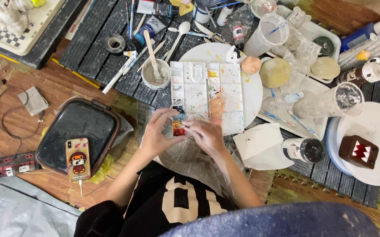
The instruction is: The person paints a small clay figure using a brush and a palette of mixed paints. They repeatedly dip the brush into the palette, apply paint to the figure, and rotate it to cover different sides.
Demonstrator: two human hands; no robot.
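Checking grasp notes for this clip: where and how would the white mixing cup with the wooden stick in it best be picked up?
Probably by the outer wall of the mixing cup, fingers wrapped around its sides from above and the near side. It stands upright and open-topped. The wooden stick leans out over its far rim, and brushes lie close on its left, so the near side looks freest. Both the left hand and the right hand are at the paint palette.

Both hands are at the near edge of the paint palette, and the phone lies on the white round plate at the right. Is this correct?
Not fully. Both hands, left hand and right hand, are indeed at the near edge of the paint palette. But the phone lies on the dark case at the left, not on the white round plate. The head view shows it.
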